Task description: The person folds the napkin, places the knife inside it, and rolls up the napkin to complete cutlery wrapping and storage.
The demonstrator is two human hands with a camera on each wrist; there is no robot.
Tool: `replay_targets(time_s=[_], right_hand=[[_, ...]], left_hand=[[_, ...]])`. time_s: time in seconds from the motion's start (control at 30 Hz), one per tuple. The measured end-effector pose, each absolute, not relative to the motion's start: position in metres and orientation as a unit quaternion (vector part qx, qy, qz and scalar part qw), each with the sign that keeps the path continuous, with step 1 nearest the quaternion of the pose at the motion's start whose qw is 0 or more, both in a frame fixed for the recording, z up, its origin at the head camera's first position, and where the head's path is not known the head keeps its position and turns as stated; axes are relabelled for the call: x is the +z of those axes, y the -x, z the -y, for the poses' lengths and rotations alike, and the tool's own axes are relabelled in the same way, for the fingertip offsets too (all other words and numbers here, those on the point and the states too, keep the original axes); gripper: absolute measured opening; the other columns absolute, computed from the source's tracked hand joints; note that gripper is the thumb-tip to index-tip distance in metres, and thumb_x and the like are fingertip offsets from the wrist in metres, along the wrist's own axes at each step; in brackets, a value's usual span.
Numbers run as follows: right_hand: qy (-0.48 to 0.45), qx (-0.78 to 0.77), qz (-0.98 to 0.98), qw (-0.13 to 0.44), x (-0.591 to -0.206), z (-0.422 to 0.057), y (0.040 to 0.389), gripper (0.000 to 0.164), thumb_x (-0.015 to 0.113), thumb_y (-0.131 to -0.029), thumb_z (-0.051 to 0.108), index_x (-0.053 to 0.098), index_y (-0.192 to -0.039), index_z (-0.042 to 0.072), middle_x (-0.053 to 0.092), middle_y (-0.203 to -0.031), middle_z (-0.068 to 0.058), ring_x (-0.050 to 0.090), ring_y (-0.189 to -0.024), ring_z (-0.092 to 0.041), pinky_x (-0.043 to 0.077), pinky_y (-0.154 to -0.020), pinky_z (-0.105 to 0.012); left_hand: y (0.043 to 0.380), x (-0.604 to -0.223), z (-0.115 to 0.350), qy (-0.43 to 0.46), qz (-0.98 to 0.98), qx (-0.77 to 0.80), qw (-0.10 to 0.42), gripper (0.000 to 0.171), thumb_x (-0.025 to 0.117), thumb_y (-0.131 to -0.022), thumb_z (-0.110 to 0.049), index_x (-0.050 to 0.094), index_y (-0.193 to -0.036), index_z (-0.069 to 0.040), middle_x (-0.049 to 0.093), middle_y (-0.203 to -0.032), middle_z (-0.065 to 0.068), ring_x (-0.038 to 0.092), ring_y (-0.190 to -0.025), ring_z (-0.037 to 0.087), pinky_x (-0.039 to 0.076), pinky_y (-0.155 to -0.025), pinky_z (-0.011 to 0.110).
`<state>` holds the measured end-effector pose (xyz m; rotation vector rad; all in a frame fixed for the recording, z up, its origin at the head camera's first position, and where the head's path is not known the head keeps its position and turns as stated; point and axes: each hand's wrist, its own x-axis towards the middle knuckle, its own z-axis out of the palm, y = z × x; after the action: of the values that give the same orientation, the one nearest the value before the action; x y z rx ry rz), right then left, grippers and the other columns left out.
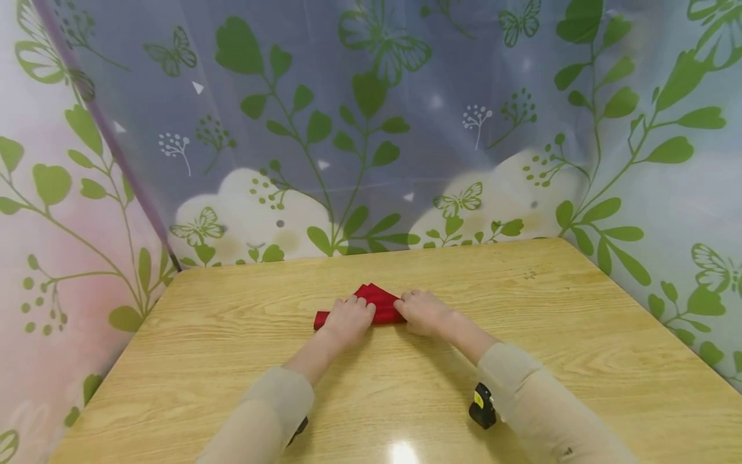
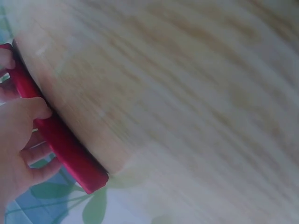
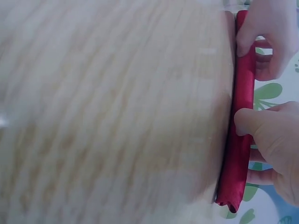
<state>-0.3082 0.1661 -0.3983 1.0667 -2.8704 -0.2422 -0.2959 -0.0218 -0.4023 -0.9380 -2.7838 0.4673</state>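
Note:
A red cloth [image 1: 379,303] lies on the table, its near edge rolled into a tube and its far part tapering to pointed corners. My left hand [image 1: 350,319] grips the roll left of the middle, and a short end of it sticks out beyond that hand. The right hand [image 1: 426,312] holds the roll toward its right end. In the left wrist view the left thumb [image 2: 39,108] presses the near side of the roll while the fingers reach over to the far side. A similar grip of the right thumb [image 3: 245,122] shows in the right wrist view.
The wood-grain table [image 1: 232,380] reaches back to a patterned curtain [image 1: 371,129] of leaves and butterflies, with more such cloth at both sides. A black device [image 1: 482,407] hangs under the right forearm; part of another shows by the left sleeve [image 1: 278,399].

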Motion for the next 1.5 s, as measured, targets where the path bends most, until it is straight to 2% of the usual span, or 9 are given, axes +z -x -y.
replay_targets(time_s=[0.17, 0.43, 0.57, 0.73, 0.9, 1.0, 1.23, 1.5], right_hand=[[-0.367, -0.061, 0.928, 0.021, -0.393, -0.168, 0.307, 0.024, 0.069, -0.078, 0.010, 0.059, -0.100, 0.003, 0.060, -0.093, -0.010, 0.058, -0.086, -0.025, 0.046, -0.080, -0.036], [-0.356, -0.015, 0.934, 0.013, -0.391, -0.170, 0.306, 0.025, 0.065, -0.074, 0.007, 0.055, -0.098, 0.005, 0.057, -0.086, -0.006, 0.056, -0.079, -0.023, 0.046, -0.072, -0.037], [-0.353, -0.030, 0.934, 0.051, -0.393, -0.171, 0.302, 0.024, 0.066, -0.077, 0.012, 0.055, -0.098, 0.007, 0.056, -0.090, -0.007, 0.056, -0.085, -0.024, 0.047, -0.071, -0.039], [-0.362, -0.065, 0.921, 0.130, -0.400, -0.171, 0.295, 0.022, 0.065, -0.082, 0.015, 0.056, -0.101, 0.009, 0.056, -0.097, -0.008, 0.054, -0.092, -0.027, 0.048, -0.068, -0.042], [-0.386, -0.091, 0.899, 0.188, -0.404, -0.171, 0.292, 0.018, 0.064, -0.085, 0.017, 0.055, -0.100, 0.010, 0.054, -0.097, -0.006, 0.054, -0.089, -0.025, 0.048, -0.064, -0.038], [-0.392, -0.097, 0.893, 0.200, -0.405, -0.171, 0.292, 0.018, 0.066, -0.085, 0.019, 0.055, -0.096, 0.010, 0.054, -0.094, -0.006, 0.053, -0.085, -0.024, 0.047, -0.061, -0.036], [-0.388, -0.091, 0.897, 0.190, -0.406, -0.170, 0.293, 0.017, 0.066, -0.084, 0.017, 0.056, -0.095, 0.010, 0.056, -0.092, -0.006, 0.054, -0.083, -0.024, 0.047, -0.063, -0.036], [-0.381, -0.085, 0.911, 0.131, -0.402, -0.169, 0.296, 0.021, 0.063, -0.087, 0.016, 0.053, -0.104, 0.009, 0.058, -0.097, -0.009, 0.056, -0.085, -0.026, 0.049, -0.067, -0.039]], left_hand=[[0.296, -0.403, 0.023, 0.326, 0.928, 0.155, 0.091, 0.014, 0.058, -0.089, -0.018, 0.058, -0.100, -0.009, 0.059, -0.092, 0.008, 0.056, -0.089, 0.024, 0.049, -0.069, 0.038], [0.297, -0.402, 0.026, 0.345, 0.922, 0.149, 0.094, 0.014, 0.058, -0.089, -0.019, 0.060, -0.098, -0.009, 0.059, -0.092, 0.008, 0.056, -0.087, 0.025, 0.049, -0.070, 0.038], [0.298, -0.403, 0.027, 0.353, 0.915, 0.161, 0.109, 0.013, 0.058, -0.089, -0.020, 0.060, -0.096, -0.008, 0.059, -0.090, 0.008, 0.056, -0.084, 0.024, 0.049, -0.069, 0.038], [0.299, -0.406, 0.027, 0.352, 0.916, 0.157, 0.112, 0.015, 0.057, -0.089, -0.021, 0.060, -0.095, -0.008, 0.060, -0.088, 0.008, 0.057, -0.080, 0.024, 0.049, -0.067, 0.038], [0.300, -0.405, 0.026, 0.344, 0.921, 0.157, 0.095, 0.017, 0.057, -0.089, -0.021, 0.060, -0.098, -0.007, 0.060, -0.090, 0.008, 0.057, -0.081, 0.024, 0.049, -0.069, 0.038], [0.301, -0.403, 0.025, 0.338, 0.926, 0.152, 0.074, 0.017, 0.057, -0.089, -0.021, 0.060, -0.099, -0.007, 0.060, -0.092, 0.008, 0.057, -0.082, 0.024, 0.049, -0.071, 0.038], [0.301, -0.398, 0.023, 0.328, 0.933, 0.142, 0.040, 0.020, 0.058, -0.089, -0.022, 0.059, -0.100, -0.006, 0.059, -0.094, 0.009, 0.056, -0.085, 0.024, 0.049, -0.073, 0.038], [0.300, -0.401, 0.024, 0.326, 0.934, 0.139, 0.042, 0.020, 0.057, -0.090, -0.022, 0.058, -0.103, -0.006, 0.058, -0.097, 0.008, 0.056, -0.091, 0.024, 0.048, -0.075, 0.040]])
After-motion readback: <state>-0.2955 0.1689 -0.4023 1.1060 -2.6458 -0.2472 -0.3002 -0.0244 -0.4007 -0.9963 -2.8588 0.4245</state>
